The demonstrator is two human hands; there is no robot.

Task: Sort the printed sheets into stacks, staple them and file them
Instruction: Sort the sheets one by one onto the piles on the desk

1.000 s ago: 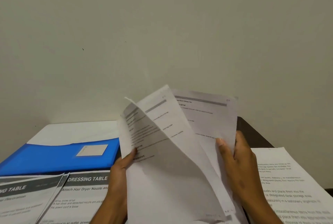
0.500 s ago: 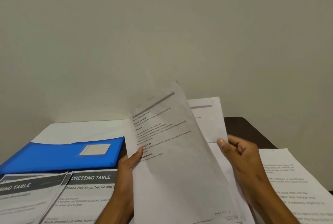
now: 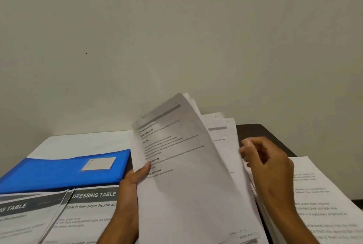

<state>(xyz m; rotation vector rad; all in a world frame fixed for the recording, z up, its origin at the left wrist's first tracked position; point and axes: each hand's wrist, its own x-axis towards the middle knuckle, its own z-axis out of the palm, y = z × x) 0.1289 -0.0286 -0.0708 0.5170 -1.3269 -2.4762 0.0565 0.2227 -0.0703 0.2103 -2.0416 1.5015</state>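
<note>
**Leafing through the held bundle, sorting not yet finished**

Head view: Plain pale wall [image 3: 176,37] fills the upper half of what you see, with a dark table [image 3: 261,135] below it covered in paper. Your left hand [image 3: 130,190] holds the raised bundle of printed sheets [image 3: 188,184], thumb pressed on the front page at its left edge, fingers hidden behind. Your right hand [image 3: 269,167] is curled at the bundle's right edge, fingertips pinching the rear pages there.

A second ago the front page was bowed and peeled well away from the ones behind; now it lies flatter against your left thumb, and the rear pages fan out only at the top right corner. I read that as you having checked one page and moving to the next, so the bundle remains unsorted.

Left of your grip, flat on the table, lie sorted sheets headed DRESSING TABLE [image 3: 86,210], and beyond them a blue folder [image 3: 59,171] for filing. Right of your grip sits another stack of printed pages [image 3: 322,204]. No stapler shows, so stapling and filing are both ahead of you.
</note>
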